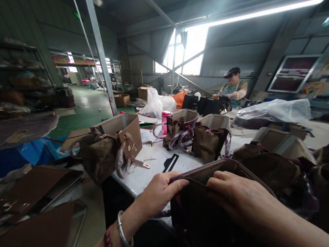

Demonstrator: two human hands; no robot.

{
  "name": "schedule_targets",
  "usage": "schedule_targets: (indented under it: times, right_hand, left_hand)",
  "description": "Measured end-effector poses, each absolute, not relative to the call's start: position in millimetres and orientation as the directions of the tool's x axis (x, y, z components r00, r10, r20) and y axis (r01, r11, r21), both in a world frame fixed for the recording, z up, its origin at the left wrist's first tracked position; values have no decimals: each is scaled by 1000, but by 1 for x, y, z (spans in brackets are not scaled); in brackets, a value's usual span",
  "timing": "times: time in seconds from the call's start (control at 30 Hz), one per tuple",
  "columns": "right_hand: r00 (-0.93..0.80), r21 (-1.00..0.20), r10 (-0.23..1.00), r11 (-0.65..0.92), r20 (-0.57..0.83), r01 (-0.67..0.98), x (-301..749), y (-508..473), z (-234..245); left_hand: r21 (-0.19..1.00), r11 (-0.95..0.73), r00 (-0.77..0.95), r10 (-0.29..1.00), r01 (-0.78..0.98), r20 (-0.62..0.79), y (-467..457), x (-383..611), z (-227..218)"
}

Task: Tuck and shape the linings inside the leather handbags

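Head view: I see the left hand (161, 188) pinching the top edge of a dark bag (195, 217), and the right hand (241, 193) grasping that edge too. The bag is near the person, by a white table (154, 157).

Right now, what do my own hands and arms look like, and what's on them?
Your left hand has a shiny silver bangle at the wrist, with a dark red beaded bracelet just up the arm. Your right hand shows no jewellery. No gloves or sleeves are visible.
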State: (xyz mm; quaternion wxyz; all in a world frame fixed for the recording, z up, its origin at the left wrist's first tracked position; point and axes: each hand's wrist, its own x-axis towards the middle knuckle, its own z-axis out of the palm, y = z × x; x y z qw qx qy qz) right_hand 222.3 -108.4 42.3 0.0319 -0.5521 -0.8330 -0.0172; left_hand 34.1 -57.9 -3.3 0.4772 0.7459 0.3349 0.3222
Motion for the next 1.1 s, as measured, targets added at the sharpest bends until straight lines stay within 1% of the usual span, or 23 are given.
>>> schedule_targets:
  times: [0.07,0.2,0.27,0.43,0.57,0.83,0.97,1.1]
  right_hand:
    - [-356,4,931,357,76,934,221,-103,43]
    - [-271,31,962,270,31,962,218,-96,44]
    - [-244,28,969,243,31,969,219,-94,45]
    - [-170,4,985,170,36,986,226,-86,43]
    - [-125,24,991,124,57,992,228,-81,42]
    - [-106,52,990,101,95,994,226,-79,47]
    - [-120,44,986,115,120,992,228,-79,45]
    - [-119,39,989,116,92,993,230,-78,43]
  left_hand:
    - [932,-309,555,816,188,158,-58,35,-4]
    - [939,-292,535,831,181,155,-60,35,-3]
    - [937,-290,530,835,193,149,-61,36,-3]
    - [916,-336,479,855,217,200,-58,42,-3]
    - [902,-352,481,853,249,200,-54,48,-1]
    - [894,-285,492,867,347,85,-51,53,2]
    - [876,-281,483,873,393,63,-50,54,4]
    - [861,-280,480,876,425,48,-50,56,5]
